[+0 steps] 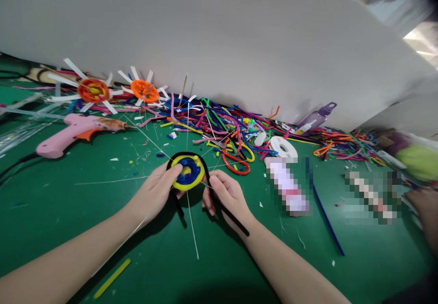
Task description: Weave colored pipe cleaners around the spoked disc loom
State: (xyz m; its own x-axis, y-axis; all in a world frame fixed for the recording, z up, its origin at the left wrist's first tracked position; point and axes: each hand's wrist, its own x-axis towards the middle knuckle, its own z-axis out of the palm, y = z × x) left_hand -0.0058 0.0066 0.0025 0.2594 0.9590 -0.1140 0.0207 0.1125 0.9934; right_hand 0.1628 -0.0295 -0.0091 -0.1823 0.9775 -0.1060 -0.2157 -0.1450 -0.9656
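A round coil (188,172) of blue and yellow pipe cleaner is held over the green table, with thin pale spokes sticking out all round. My left hand (160,187) grips its left edge, thumb pressed on the front. Around the coil's top curves a black pipe cleaner (230,216), one end hanging at the lower left and the other running down to the right across my right hand (226,193). The fingers of that hand are closed on this black strand just right of the coil.
A pink glue gun (73,133) lies at left. Behind are two orange discs with white strips, a heap of pipe cleaners (219,121), scissors (237,165), a white spool (283,148) and a purple bottle (315,117). Another person's hand (424,208) is at the right edge.
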